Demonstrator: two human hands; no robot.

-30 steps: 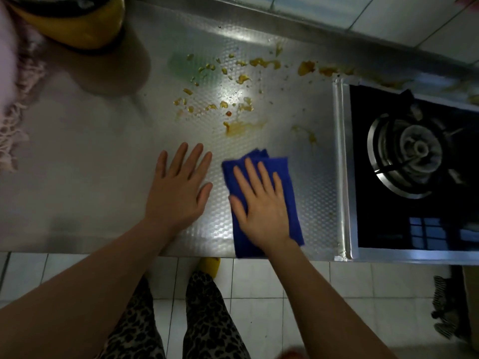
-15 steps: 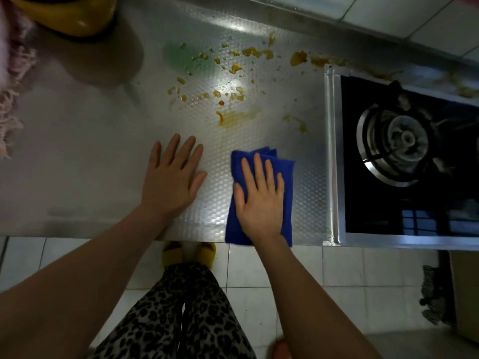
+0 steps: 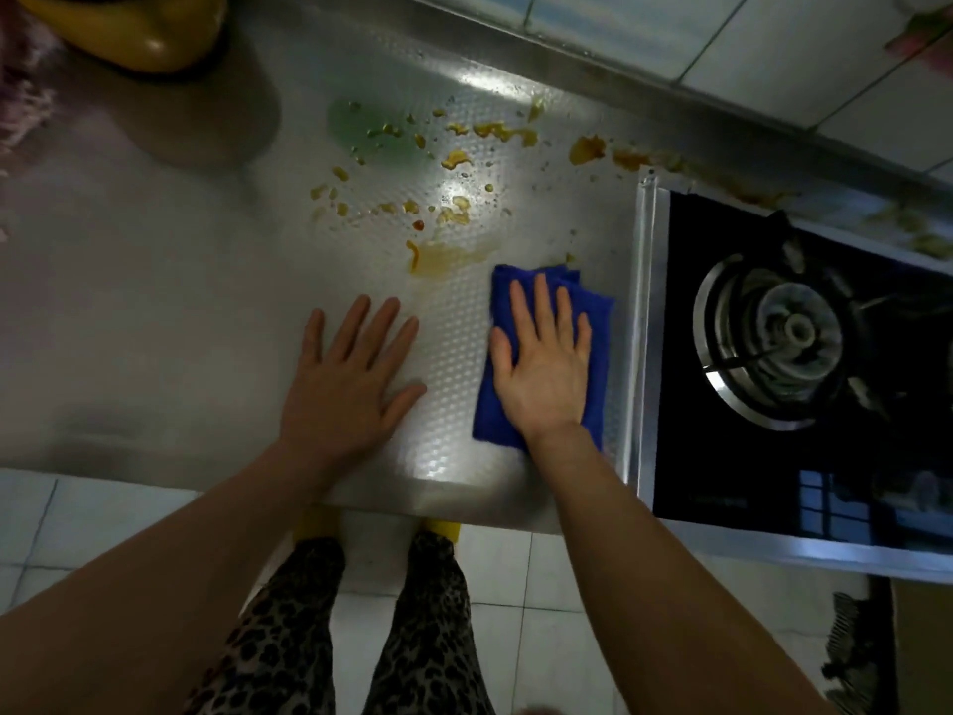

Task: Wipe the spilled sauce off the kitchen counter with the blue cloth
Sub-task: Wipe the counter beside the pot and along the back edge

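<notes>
A folded blue cloth (image 3: 598, 322) lies flat on the steel kitchen counter (image 3: 154, 312), close to the stove's left edge. My right hand (image 3: 544, 363) presses down on it with fingers spread. My left hand (image 3: 350, 379) rests palm down on the bare counter to the cloth's left, holding nothing. Orange-brown sauce (image 3: 443, 255) is smeared just beyond the cloth's far left corner. More sauce blobs (image 3: 495, 131) are scattered further back toward the wall, reaching behind the stove.
A black gas stove (image 3: 773, 353) with a steel rim sits on the right. A yellow pot (image 3: 134, 28) stands at the far left back. A pink fringed fabric (image 3: 20, 95) hangs at the left edge. The tiled floor and my legs are below the counter's front edge.
My right hand has slid the blue cloth forward and to the right, nearer the sauce smear and the stove. My left hand has stayed flat on the counter.
</notes>
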